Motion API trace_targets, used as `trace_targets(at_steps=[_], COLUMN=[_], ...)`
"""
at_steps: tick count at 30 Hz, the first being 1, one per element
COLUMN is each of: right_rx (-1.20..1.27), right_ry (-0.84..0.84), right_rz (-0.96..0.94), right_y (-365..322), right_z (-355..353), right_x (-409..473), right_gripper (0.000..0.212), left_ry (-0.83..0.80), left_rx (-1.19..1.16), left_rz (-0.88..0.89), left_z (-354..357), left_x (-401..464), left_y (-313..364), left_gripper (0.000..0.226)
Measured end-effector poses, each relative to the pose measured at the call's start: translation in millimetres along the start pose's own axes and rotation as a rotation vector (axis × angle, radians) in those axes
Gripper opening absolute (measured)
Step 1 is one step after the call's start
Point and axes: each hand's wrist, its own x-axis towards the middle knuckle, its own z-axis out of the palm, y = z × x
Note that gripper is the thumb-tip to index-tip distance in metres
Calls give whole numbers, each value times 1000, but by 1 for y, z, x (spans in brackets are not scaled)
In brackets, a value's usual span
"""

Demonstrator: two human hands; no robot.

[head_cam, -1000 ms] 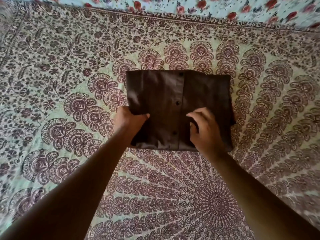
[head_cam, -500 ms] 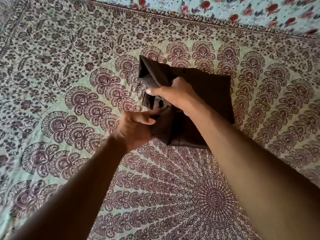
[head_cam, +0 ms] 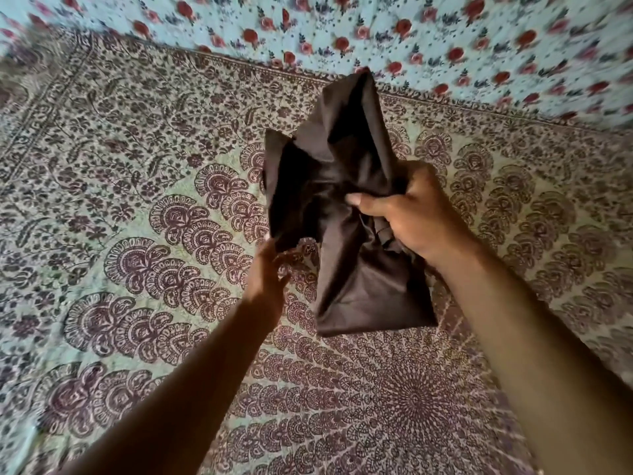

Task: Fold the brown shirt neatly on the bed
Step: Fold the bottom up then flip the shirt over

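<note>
1. While our right hand (head_cam: 416, 214) grips the brown shirt (head_cam: 346, 214) in a bunched fistful, the shirt hangs crumpled above the middle of the bed (head_cam: 130, 207), toward its far edge
2. Its long axis runs from far to near, the low end by our right wrist
3. Our left hand (head_cam: 269, 272) sits below the shirt's left edge, fingers loosely spread, perhaps just touching; the right is nearer
4. We see no containers; a floral cloth (head_cam: 479, 36) lies beyond the far edge

Around the brown shirt (head_cam: 346, 207) the patterned bedspread (head_cam: 137, 234) lies open on the left, right and near sides.
</note>
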Motion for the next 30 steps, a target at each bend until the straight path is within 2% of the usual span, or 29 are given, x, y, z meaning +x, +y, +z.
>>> trace_targets(at_steps=[4,6,9,11,13,15,17,21,24,25,27,28,30], right_rx=[261,395,425,409,370,326,304,352,360,369,373,373,347], right_ry=[-112,-137,-115,-84,-53,-37,-31,-25,-20,-18,-39,-48,-70], right_rz=[-151,-156,-139,-123,-97,-62,-22,61,145,172,227,245,243], right_y=[-33,-40,-38,-32,-21,-6,7,22,34,37,46,49,52], right_z=[-8,-7,-4,-1,3,7,16,41,63,72,89,97,113], right_x=[-34,-46,-59,-68,-76,-85,-97,-128,-156,-165,-183,-192,-207], right_gripper=[24,29,29,23,21,13,18,22,12,28,74,85,81], left_ry=[106,70,-101,-209,-166,-137,-108,22,75,86,113,128,179], left_rx=[-322,-391,-472,-557,-560,-369,-182,-66,-28,-22,22,55,129], left_rz=[-44,-53,24,26,-37,12,17,-11,-31,-50,-61,-53,-24], left_z=[-30,-59,-46,-42,-61,-81,-99,-134,-160,-169,-188,-199,-216], left_x=[24,52,-26,-61,-77,-90,-102,-124,-147,-154,-165,-168,-176], left_y=[-11,-33,6,19,19,14,10,3,2,1,-4,-9,-18], left_gripper=[40,49,50,66,76,56,34,34,24,22,21,21,23])
